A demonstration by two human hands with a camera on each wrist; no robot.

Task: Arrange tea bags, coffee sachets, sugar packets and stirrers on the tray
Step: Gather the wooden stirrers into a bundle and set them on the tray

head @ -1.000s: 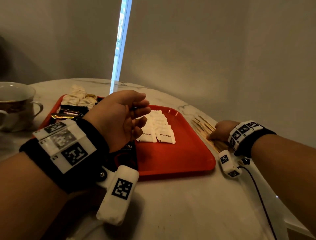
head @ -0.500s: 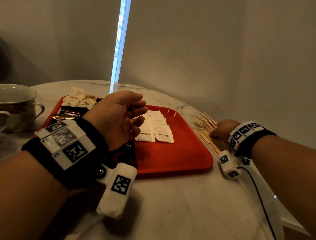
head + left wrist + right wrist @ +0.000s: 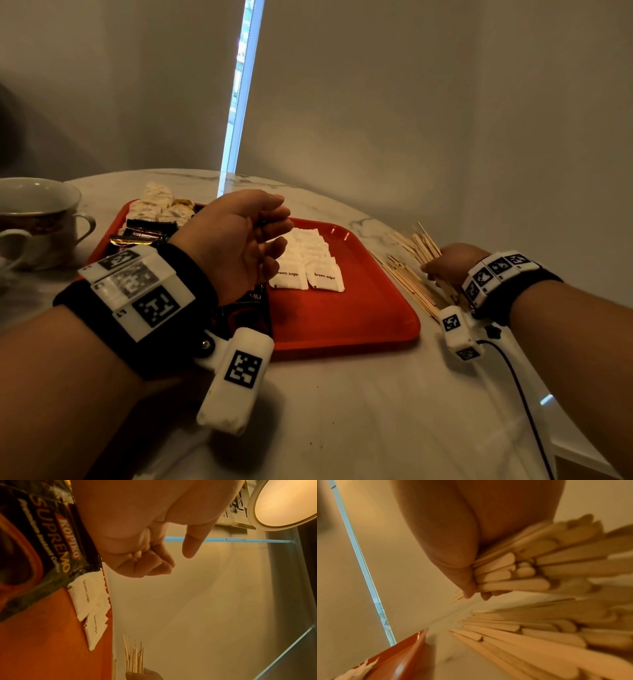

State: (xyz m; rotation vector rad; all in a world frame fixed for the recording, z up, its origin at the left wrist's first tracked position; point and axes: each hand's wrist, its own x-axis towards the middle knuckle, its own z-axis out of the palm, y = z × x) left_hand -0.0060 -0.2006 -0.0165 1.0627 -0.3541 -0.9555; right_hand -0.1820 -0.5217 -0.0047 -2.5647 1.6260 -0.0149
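Observation:
The red tray (image 3: 359, 318) holds tea bags (image 3: 156, 202) at its far left, dark coffee sachets (image 3: 150, 228) in front of them, and rows of white brown-sugar packets (image 3: 308, 260) in the middle. My left hand (image 3: 260, 240) hovers over the tray's left half, fingers loosely curled and holding nothing (image 3: 154, 563). Right of the tray, my right hand (image 3: 448, 265) grips a bundle of wooden stirrers (image 3: 513, 574), their far ends fanned upward (image 3: 424, 240). More stirrers (image 3: 411, 287) lie on the table beneath it.
A cup (image 3: 34, 219) stands on the marble table (image 3: 342, 411) left of the tray. A black cable (image 3: 524, 394) runs from my right wrist toward the table's right edge. The wall is close behind.
My right hand has closed on the stirrers and lifted the bundle slightly, its far ends tipping up. The left hand has hardly moved.

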